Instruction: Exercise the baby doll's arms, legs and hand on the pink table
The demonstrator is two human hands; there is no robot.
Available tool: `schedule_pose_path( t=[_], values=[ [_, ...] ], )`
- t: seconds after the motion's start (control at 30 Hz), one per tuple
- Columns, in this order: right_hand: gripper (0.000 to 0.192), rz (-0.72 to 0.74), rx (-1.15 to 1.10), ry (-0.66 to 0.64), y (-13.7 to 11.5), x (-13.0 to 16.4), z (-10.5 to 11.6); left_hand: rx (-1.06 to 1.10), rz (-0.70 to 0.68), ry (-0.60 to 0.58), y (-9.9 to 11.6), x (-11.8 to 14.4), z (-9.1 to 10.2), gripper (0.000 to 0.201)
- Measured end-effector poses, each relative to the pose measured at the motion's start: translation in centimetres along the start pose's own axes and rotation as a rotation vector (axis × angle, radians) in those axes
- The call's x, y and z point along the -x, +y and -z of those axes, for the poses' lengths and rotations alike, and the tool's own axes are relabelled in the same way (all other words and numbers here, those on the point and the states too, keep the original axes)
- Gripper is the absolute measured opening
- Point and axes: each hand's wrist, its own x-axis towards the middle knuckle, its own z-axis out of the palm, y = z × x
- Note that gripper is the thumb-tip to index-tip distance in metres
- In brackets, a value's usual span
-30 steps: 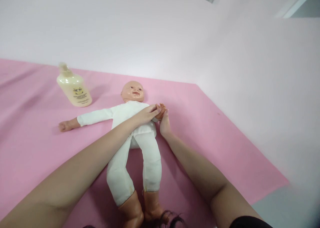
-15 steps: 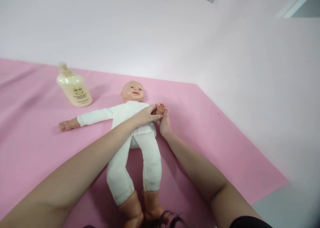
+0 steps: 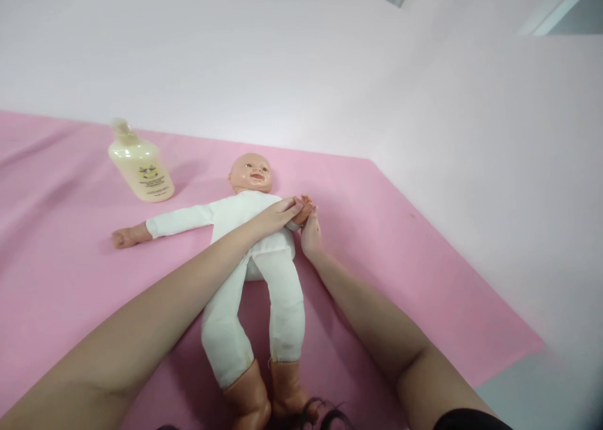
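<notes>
A baby doll [image 3: 273, 279] with a soft white cloth body lies on its back, its bald head [image 3: 251, 172] pointing away from me. My left hand [image 3: 282, 214] reaches across its chest and closes on the doll's hand [image 3: 305, 210] at the right side. From the right, my right hand [image 3: 311, 232] cups that same small plastic hand, thumb up beside it and its other fingers mostly hidden. The doll's other arm [image 3: 179, 221] stretches out to the left, away from my hands.
Upright at the far left stands a pale yellow pump bottle [image 3: 144, 169] with a printed label. A pink cloth [image 3: 400, 279] lies under everything on a white surface [image 3: 494, 166]. Strands of dark hair [image 3: 330, 414] hang in at the bottom edge.
My left thumb has shifted from the doll's wrist up onto its hand. My right hand stays almost where it was, and the doll's body and the bottle hold their places.
</notes>
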Motion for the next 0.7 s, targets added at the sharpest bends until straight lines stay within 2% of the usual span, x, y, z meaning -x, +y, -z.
schedule_pose_path(
  t=[0.1, 0.33, 0.57, 0.7],
  values=[
    [0.057, -0.022, -0.029, 0.008, 0.2, -0.1, 0.0, 0.028, -0.010, -0.053, -0.3, 0.0, 0.0, 0.038],
    [0.059, -0.017, -0.070, -0.045, 0.5, -0.2, 0.0, 0.047, 0.077, -0.075, 0.6, 0.2, -0.1, 0.035],
    [0.063, 0.019, -0.015, -0.075, -0.1, -0.1, 0.0, 0.007, 0.075, -0.065, 0.8, 0.2, 0.0, 0.035],
    [0.055, 0.014, 0.022, -0.072, -0.2, 0.0, 0.1, -0.064, 0.015, -0.038, 0.5, 0.1, 0.0, 0.032]
  ],
)
